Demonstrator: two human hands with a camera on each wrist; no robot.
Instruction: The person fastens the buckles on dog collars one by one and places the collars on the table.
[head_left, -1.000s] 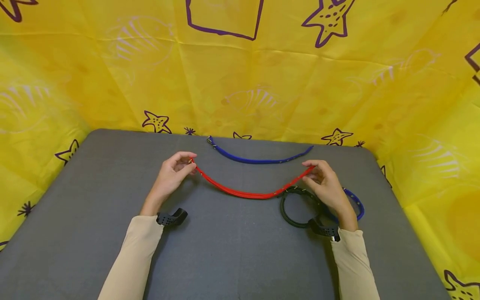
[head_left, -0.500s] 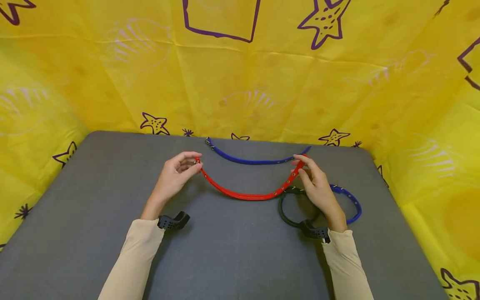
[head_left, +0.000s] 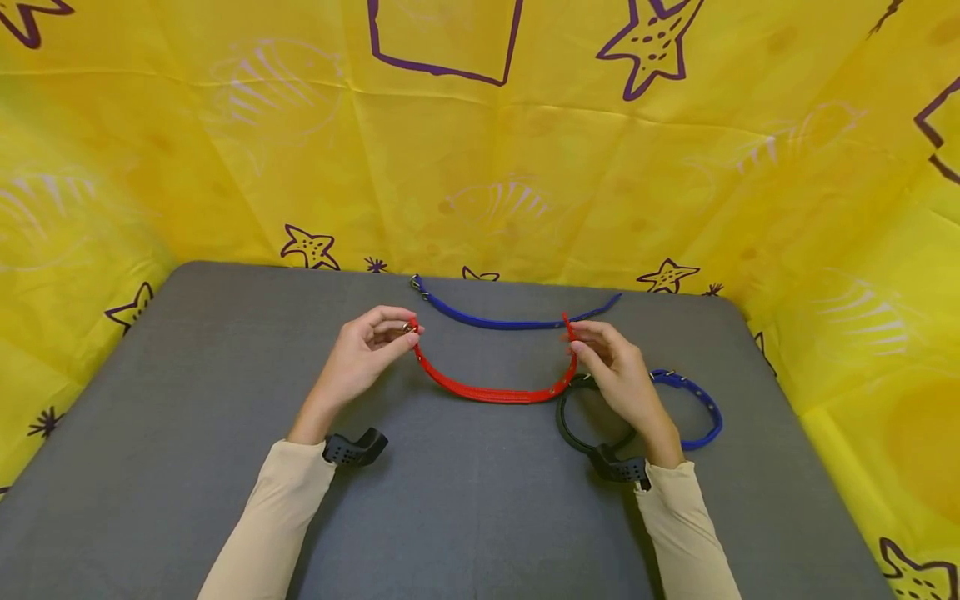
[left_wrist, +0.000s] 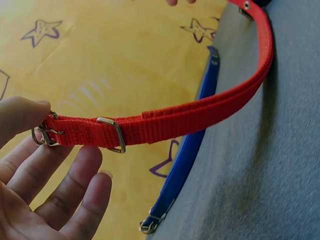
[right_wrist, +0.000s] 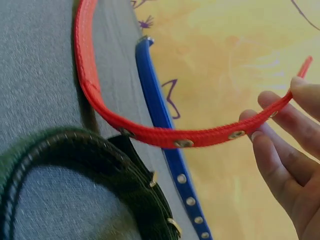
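A red collar (head_left: 495, 395) hangs in a U between both hands. My left hand (head_left: 369, 348) pinches its buckle end; in the left wrist view the metal buckle (left_wrist: 47, 134) sits under the thumb, with a metal loop (left_wrist: 118, 135) further along the strap. My right hand (head_left: 617, 371) pinches the other end near the tip, where several metal eyelets (right_wrist: 184, 143) line the strap. A dark green collar (head_left: 564, 421), fastened into a ring, lies below the right hand and is partly covered by it. Beside it rests a blue collar (head_left: 708, 408), also looped.
A second blue collar (head_left: 495, 323) lies stretched out along the back of the grey table (head_left: 450, 517), buckle to the left. Yellow patterned cloth (head_left: 480, 167) rises behind the table and at both sides.
Both hands have come closer together, the right moving left the most. The red collar has bent from a shallow curve into a deeper U, its right tip now pointing up.
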